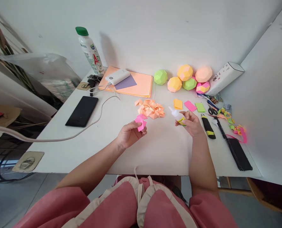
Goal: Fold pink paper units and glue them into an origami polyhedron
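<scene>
Pinched between thumb and fingers of my left hand (132,134) is a folded pink paper piece (140,123), held just above the table. My right hand (193,124) grips a small white glue bottle (178,116) with a yellow-green label, its nozzle tilted up to the left. A pile of folded peach paper pieces (152,109) lies beyond my left hand. Small stacks of orange paper (178,104), pink paper (190,106) and green paper (200,107) sit behind the bottle.
Faceted paper balls (185,73) rest along the wall. At right are scissors (212,111), a black-yellow cutter (208,126) and a black case (239,154). A phone (81,111), cable (83,130), power bank (117,77) and bottle (90,52) occupy the left.
</scene>
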